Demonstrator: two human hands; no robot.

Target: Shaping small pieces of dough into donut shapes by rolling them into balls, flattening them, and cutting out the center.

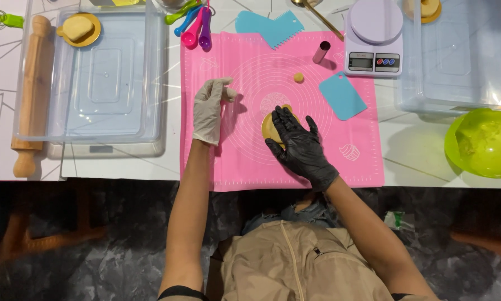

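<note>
A flattened disc of tan dough [271, 127] lies near the middle of a pink silicone mat [250, 161]. My right hand [299, 146], in a black glove, rests flat on the dough and covers most of it. My left hand [210, 109], in a white glove, hovers over the mat's left side with its fingertips pinched together on a small pale bit that is hard to make out. A small dough ball [299, 77] sits further back on the mat.
A blue scraper card [342, 96], a small metal cylinder [321, 52] and a teal toothed scraper [270, 25] lie on the mat's far side. A kitchen scale [373, 39] stands behind. Clear plastic tubs [89, 83] [456, 56], a rolling pin [30, 95], measuring spoons [197, 25] and a green bowl [484, 142] surround it.
</note>
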